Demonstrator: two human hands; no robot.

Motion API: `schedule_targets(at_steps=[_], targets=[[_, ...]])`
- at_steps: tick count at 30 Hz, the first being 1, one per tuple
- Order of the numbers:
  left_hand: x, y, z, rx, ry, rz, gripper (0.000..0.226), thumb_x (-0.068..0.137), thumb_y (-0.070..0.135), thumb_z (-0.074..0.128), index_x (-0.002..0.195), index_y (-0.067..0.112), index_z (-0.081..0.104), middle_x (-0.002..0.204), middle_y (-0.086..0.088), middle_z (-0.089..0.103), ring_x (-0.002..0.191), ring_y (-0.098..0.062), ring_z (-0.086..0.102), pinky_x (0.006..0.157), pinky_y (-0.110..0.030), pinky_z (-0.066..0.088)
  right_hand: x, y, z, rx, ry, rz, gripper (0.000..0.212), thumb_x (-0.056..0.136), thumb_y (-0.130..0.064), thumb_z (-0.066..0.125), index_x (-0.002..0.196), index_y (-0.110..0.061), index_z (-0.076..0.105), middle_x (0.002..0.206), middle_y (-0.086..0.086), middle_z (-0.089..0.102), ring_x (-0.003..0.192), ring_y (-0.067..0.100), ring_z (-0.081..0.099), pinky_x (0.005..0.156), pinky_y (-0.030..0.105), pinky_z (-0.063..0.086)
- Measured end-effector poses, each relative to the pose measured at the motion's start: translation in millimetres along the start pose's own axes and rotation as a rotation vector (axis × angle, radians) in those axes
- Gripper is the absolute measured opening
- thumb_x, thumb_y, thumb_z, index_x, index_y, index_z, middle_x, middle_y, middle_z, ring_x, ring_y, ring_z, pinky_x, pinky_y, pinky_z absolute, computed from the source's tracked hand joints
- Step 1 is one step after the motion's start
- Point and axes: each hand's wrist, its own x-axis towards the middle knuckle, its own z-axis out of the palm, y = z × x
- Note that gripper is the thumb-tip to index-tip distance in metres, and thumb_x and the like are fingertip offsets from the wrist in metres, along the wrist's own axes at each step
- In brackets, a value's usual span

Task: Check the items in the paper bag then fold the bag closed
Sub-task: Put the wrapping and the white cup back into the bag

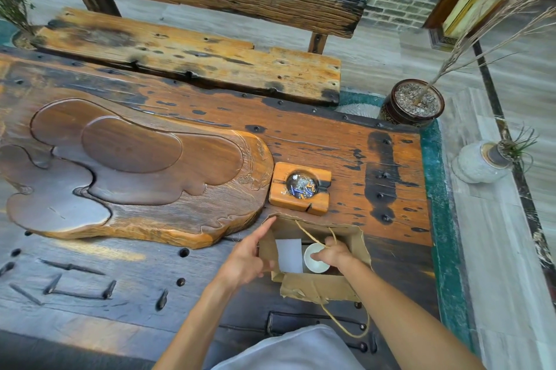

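Brown paper bag (316, 285) stands open on the near right part of the dark wooden desk (391, 177), mouth up, rim crumpled. Inside: a white card (289, 255) upright against the left wall, a white cup (313, 261) beside it on the right. Rest of the bag's floor is in shadow; cannot tell whether more lies there.

Left hand (249, 258) is loosely spread at the bag's left wall, index finger stretched to the far left corner of the rim, other fingers blurred at the wall; grip on the paper not resolvable. Right hand (331, 252) reaches down into the mouth, fingers curled on the cup's rim and covering part of it. One twine handle (310, 234) arcs across the opening over that hand; the other twine loop (346, 324) hangs off the near side.

Just beyond the bag, nearly touching its far rim: square wooden ashtray (301, 187) with butts. Left of it, a carved tea tray (135, 171). Bench (192, 50) behind the desk. Potted twig plant (413, 103) on the floor, far right corner; its branches are cut off by the frame edge.
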Motion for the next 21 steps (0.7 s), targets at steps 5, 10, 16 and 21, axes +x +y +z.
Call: schedule_targets(at_steps=[5, 10, 16, 21], targets=[[-2.5, 1.9, 1.1, 0.037, -0.004, 0.003, 0.094, 0.081, -0.017, 0.063, 0.147, 0.045, 0.035, 0.123, -0.001, 0.067, 0.076, -0.018, 0.053, 0.051, -0.025, 0.048, -9.2, 2.9, -4.4, 0.080, -0.057, -0.127, 0.089, 0.085, -0.039, 0.075, 0.155, -0.009, 0.028, 0.161, 0.007, 0.032, 0.146, 0.024, 0.035, 0.114, 0.029, 0.032], [-5.1, 6.2, 2.1, 0.077, -0.013, 0.030, 0.092, 0.082, -0.019, 0.063, 0.150, 0.036, 0.034, 0.095, 0.001, 0.070, 0.062, -0.005, 0.059, 0.050, -0.025, 0.048, -34.6, 6.7, -13.2, 0.052, -0.096, -0.257, 0.077, 0.091, -0.046, 0.065, 0.152, -0.012, 0.035, 0.157, 0.006, 0.039, 0.141, 0.021, 0.041, 0.111, 0.027, 0.033], [-11.2, 15.5, 0.5, 0.318, -0.042, 0.106, 0.092, 0.083, -0.006, 0.070, 0.153, 0.035, 0.028, 0.063, 0.003, 0.060, 0.055, -0.013, 0.051, 0.055, -0.023, 0.049, -91.8, 12.3, -36.2, 0.027, -0.193, -0.421, 0.071, 0.093, -0.054, 0.057, 0.151, -0.017, 0.040, 0.156, -0.001, 0.043, 0.140, 0.013, 0.043, 0.118, 0.032, 0.033], [-17.8, 20.7, 3.6, 0.438, -0.015, 0.162, 0.092, 0.083, 0.000, 0.073, 0.153, 0.039, 0.028, 0.123, -0.020, 0.064, 0.095, -0.034, 0.066, 0.048, -0.009, 0.045, -137.3, 27.5, -71.3, -0.021, -0.204, -0.453, 0.061, 0.089, -0.057, 0.060, 0.141, -0.026, 0.054, 0.141, -0.009, 0.058, 0.125, 0.007, 0.057, 0.112, 0.031, 0.041]])
